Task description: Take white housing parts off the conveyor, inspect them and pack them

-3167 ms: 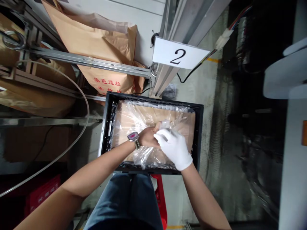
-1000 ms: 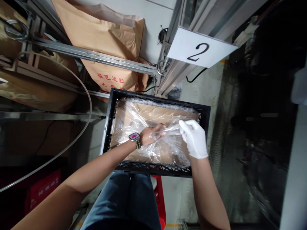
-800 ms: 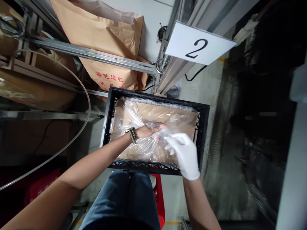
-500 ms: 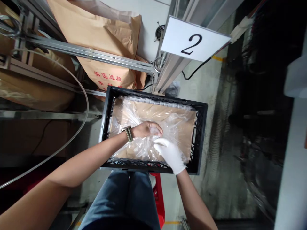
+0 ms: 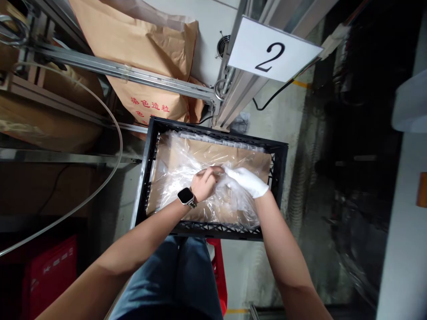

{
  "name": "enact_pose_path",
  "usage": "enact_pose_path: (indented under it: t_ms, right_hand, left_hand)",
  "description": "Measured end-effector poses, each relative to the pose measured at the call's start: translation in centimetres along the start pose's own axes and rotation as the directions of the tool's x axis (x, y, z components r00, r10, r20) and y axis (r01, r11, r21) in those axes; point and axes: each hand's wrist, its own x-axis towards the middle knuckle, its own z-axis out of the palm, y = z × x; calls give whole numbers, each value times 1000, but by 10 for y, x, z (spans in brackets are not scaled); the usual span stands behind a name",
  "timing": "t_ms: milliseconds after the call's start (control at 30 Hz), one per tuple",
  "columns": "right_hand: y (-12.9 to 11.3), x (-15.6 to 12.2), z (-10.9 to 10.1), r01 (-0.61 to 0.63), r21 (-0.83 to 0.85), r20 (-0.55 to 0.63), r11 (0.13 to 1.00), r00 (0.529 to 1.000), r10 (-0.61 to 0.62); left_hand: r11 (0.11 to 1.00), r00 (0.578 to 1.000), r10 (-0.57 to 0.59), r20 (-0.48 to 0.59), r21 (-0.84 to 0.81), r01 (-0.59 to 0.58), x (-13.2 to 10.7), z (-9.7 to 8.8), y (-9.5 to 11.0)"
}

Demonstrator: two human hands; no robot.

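A clear plastic bag [image 5: 180, 166] lies gathered over brown cardboard [image 5: 263, 165] inside a black crate [image 5: 282, 195]. My bare left hand [image 5: 204, 183], with a watch at the wrist, is closed on the bunched plastic near the middle. Just right of it, my right hand [image 5: 245, 180] in a white glove pinches the same bunch, fingertips close to those of the left. Folds of film hide part of the gloved fingers. Along the crate's far side, whitish edges of something show beneath the cardboard.
Beyond the crate stand a metal frame [image 5: 133, 73] and a large brown paper sack [image 5: 160, 44]. A white sign [image 5: 275, 49] with a "2" hangs on the post. A clear hose [image 5: 122, 146] curves down at left. Red plastic [image 5: 218, 275] shows below the crate.
My right hand has moved up and to the right, closing on the plastic. The left hand has turned over, bringing the watch face into view, and its fingers have closed.
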Motion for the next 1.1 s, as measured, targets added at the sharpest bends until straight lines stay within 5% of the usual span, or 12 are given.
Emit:
enact_pose_path:
  t_ms: [133, 300, 433, 633, 733, 833, 967, 1100]
  right_hand:
    - [0, -18, 14, 18, 16, -155, 1000, 988, -15]
    - [3, -36, 18, -39, -114, -440, 993, 898, -15]
    - [34, -45, 22, -207, -289, -580, 935, 815, 2]
    - [95, -44, 48, -416, -473, -593, 776, 802, 68]
    - [108, -45, 56, -435, -509, -583, 743, 809, 74]
    - [113, -46, 60, -427, -502, -576, 752, 814, 77]
    - [117, -44, 64, -382, -438, -577, 814, 814, 71]
    - [117, -47, 60, -347, -303, -639, 887, 765, 81]
  left_hand:
    - [997, 996, 80, -33, -11, -81, 1, -7, 1]
    - [982, 982, 186, 29, -3, -186, 9, -28, 2]
    - [995, 981, 24, 194, 93, -43, -4, -34, -19]
    - [982, 950, -180, 253, 103, 159, -28, -30, -62]
    - [977, 937, -213, 275, 51, 207, -19, -42, -52]
    - [982, 939, -147, 312, -69, 177, 2, -46, -20]
    - [941, 906, 16, 424, -313, 130, 38, 1, 20]
    - [882, 884, -53, 464, -394, 260, 57, 64, 20]
